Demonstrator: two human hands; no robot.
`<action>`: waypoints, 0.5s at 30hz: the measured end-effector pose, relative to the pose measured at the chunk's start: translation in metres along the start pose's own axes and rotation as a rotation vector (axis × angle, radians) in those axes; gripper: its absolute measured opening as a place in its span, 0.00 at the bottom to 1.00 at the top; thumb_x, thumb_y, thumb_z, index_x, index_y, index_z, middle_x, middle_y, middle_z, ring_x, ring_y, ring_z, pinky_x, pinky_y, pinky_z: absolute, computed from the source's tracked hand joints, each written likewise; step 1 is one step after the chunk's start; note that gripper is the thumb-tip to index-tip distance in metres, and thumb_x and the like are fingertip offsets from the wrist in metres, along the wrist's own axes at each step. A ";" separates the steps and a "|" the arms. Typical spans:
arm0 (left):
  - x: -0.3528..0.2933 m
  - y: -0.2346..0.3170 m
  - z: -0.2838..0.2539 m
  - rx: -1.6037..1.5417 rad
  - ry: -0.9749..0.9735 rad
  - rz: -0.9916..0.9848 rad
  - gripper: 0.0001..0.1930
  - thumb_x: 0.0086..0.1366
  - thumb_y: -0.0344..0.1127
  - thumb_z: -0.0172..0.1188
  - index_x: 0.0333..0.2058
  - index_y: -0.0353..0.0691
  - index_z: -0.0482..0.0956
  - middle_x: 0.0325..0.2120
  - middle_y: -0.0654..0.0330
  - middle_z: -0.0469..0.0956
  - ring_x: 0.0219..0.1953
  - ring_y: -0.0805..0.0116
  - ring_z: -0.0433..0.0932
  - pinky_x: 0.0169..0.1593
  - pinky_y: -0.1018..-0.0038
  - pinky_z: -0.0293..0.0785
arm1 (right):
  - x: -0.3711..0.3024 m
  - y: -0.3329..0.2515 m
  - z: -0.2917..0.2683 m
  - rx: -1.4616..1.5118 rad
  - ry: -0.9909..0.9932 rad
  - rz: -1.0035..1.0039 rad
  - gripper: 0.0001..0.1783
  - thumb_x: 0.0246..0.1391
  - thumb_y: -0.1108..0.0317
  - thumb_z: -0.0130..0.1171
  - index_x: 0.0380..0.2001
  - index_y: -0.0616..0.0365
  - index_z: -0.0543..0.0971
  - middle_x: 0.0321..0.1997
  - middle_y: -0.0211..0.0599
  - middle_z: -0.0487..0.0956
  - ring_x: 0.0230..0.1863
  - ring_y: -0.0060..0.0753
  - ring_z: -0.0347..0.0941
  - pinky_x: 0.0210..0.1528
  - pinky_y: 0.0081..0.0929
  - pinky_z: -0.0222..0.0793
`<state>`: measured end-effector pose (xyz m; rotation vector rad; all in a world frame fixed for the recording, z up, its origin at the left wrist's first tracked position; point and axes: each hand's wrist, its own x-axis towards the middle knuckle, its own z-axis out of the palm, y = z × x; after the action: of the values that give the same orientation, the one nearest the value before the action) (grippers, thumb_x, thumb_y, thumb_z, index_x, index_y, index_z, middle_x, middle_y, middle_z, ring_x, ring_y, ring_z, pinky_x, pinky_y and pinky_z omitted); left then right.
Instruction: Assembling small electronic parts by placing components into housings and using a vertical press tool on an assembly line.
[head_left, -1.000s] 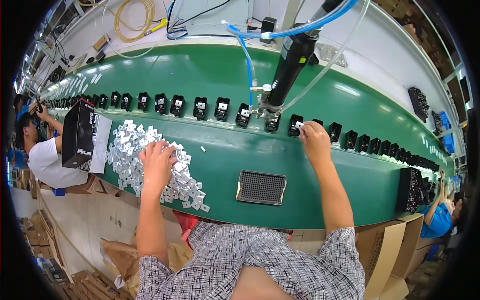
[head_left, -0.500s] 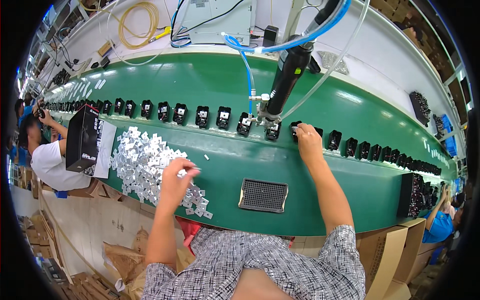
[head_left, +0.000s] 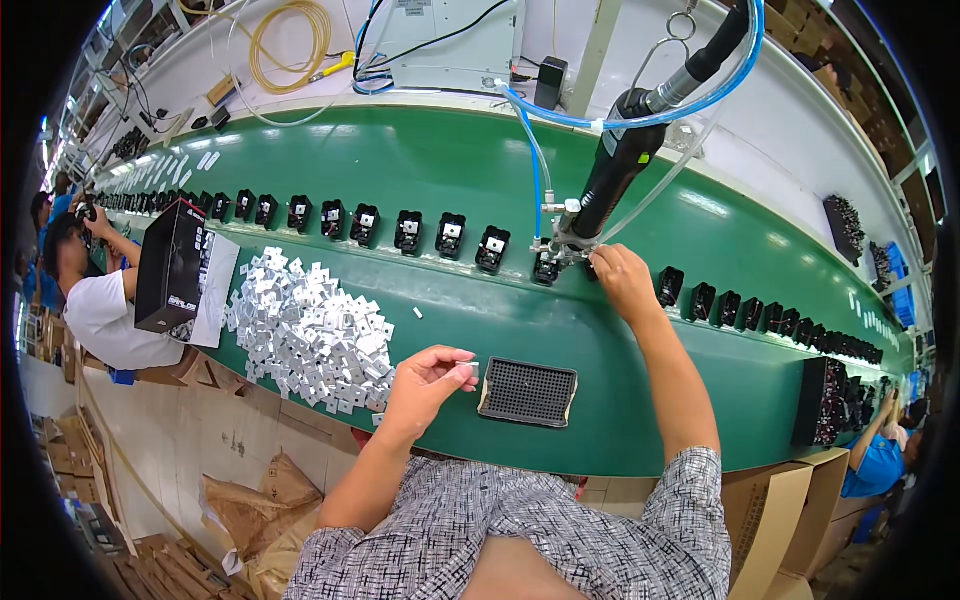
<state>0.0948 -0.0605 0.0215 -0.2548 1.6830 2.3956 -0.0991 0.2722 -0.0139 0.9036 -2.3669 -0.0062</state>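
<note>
The left hand (head_left: pixel 428 390) has its thumb and first finger pressed together; they pinch a small silver plate (head_left: pixel 468 364), which looks thin from this side; the plate is up over the green table (head_left: pixel 650 400), just left of the black tray (head_left: pixel 528 392). The right hand (head_left: pixel 622 280) is farther up the table, by the row of black cases; its fingers curl in at the tip of the black tool (head_left: pixel 618 165); I cannot tell if they pinch a thing, as the hand hides what is under it.

The tool hangs down at a slant, with a blue hose (head_left: pixel 742 85) bent near its top; its metal end is just over a black case (head_left: pixel 546 270); more cases stand in a long line on both sides, and some on the left, such as the case (head_left: pixel 450 235) near the middle, have a silver bit in them. A big pile (head_left: pixel 315 335) of silver plates lies on the table to the left of the left hand; one small white bit (head_left: pixel 418 313) lies alone, right of the pile. Left of the pile stands a big black box (head_left: pixel 165 275); a person in a white shirt (head_left: pixel 110 322) sits beside it; a yellow hose (head_left: pixel 290 60) lies in loops at the back.
</note>
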 end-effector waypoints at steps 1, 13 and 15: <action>-0.001 0.000 -0.002 -0.001 0.021 -0.003 0.10 0.67 0.23 0.64 0.46 0.30 0.82 0.36 0.55 0.83 0.36 0.70 0.83 0.45 0.78 0.82 | 0.002 0.003 -0.002 0.005 -0.001 -0.046 0.06 0.50 0.72 0.61 0.34 0.56 0.78 0.44 0.32 0.80 0.37 0.34 0.75 0.43 0.29 0.74; -0.016 -0.008 -0.011 -0.049 0.100 0.014 0.10 0.67 0.22 0.63 0.46 0.31 0.82 0.34 0.54 0.83 0.35 0.70 0.83 0.43 0.79 0.82 | 0.012 0.025 -0.005 0.062 -0.092 -0.187 0.07 0.53 0.71 0.59 0.36 0.55 0.78 0.42 0.32 0.79 0.37 0.35 0.74 0.43 0.29 0.75; -0.017 -0.008 -0.011 -0.060 0.106 0.020 0.10 0.66 0.22 0.63 0.46 0.30 0.82 0.34 0.54 0.84 0.35 0.69 0.83 0.43 0.79 0.82 | 0.013 0.027 -0.002 0.076 -0.081 -0.210 0.07 0.53 0.71 0.59 0.37 0.56 0.78 0.42 0.32 0.79 0.38 0.35 0.74 0.43 0.29 0.75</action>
<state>0.1136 -0.0692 0.0152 -0.3823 1.6657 2.4907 -0.1217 0.2859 0.0005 1.2062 -2.3477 -0.0373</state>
